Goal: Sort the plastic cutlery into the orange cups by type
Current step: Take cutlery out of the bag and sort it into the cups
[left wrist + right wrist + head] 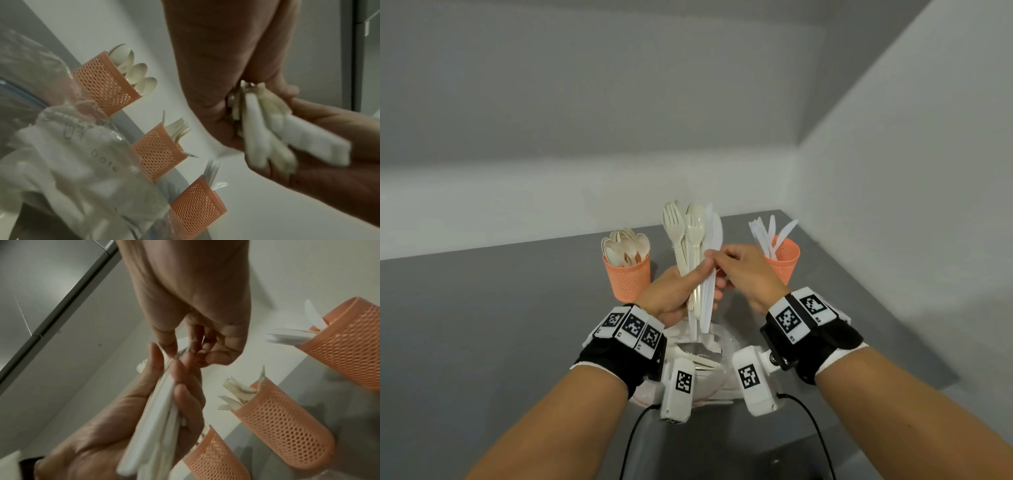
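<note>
My left hand (702, 274) grips an upright bundle of cutlery (697, 240), cream forks beside white knives, above the table. My right hand (717, 260) pinches one piece at the bundle's right side; which kind is unclear. An orange cup with spoons (627, 277) stands at the left and an orange cup with knives (784, 260) at the right. In the head view my hands hide the middle cup. The left wrist view shows the fork cup (158, 152) between the spoon cup (104, 84) and the knife cup (197, 209).
A clear plastic bag (705, 359) with more cutlery lies on the grey table (500, 325) under my wrists. White walls close off the back and right side. The table's right edge runs near the knife cup.
</note>
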`<state>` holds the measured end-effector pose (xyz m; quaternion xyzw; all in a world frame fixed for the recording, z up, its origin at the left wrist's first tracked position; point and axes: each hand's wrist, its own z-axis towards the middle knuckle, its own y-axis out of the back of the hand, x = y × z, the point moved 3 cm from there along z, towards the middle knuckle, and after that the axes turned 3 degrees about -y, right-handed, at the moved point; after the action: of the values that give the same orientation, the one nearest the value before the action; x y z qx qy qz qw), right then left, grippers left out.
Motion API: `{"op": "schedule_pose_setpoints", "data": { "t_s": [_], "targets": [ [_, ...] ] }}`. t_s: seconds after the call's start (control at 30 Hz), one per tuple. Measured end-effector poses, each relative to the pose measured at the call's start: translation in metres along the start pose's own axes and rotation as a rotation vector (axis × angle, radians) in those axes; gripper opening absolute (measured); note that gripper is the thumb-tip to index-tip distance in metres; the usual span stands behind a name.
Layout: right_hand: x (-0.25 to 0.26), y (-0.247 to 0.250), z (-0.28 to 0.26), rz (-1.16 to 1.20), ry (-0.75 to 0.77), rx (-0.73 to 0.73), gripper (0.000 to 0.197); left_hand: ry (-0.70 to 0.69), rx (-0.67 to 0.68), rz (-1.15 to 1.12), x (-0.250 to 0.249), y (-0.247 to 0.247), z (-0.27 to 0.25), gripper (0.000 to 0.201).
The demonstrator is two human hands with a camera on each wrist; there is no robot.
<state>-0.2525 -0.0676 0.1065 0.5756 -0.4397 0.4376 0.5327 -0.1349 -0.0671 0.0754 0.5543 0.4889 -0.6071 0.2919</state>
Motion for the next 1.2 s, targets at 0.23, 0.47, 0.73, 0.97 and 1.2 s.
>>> {"op": "schedule_pose_setpoints", "data": {
  "t_s": [0.23, 0.47, 0.73, 0.97, 1.2],
  "targets": [
    [-0.003, -0.007, 0.008, 0.059, -0.002, -0.076, 0.024, 0.005, -0.093, -0.041, -0.001, 0.004, 0.004, 0.040],
    [-0.008, -0.013, 0.015, 0.231, -0.039, -0.097, 0.018, -0.078, -0.143, -0.120, -0.007, 0.012, 0.002, 0.025],
    [-0.012, -0.018, 0.016, 0.307, -0.027, -0.003, 0.028, -0.101, -0.134, -0.125, -0.008, 0.006, 0.000, 0.010],
    [-0.016, -0.004, 0.023, 0.389, -0.080, 0.051, 0.021, -0.103, -0.049, -0.087, -0.007, 0.001, -0.001, 0.018],
    [-0.006, 0.059, 0.046, 0.438, -0.003, -0.295, 0.014, -0.005, -0.237, -0.088, -0.010, 0.014, 0.014, 0.019]
  ]
}}
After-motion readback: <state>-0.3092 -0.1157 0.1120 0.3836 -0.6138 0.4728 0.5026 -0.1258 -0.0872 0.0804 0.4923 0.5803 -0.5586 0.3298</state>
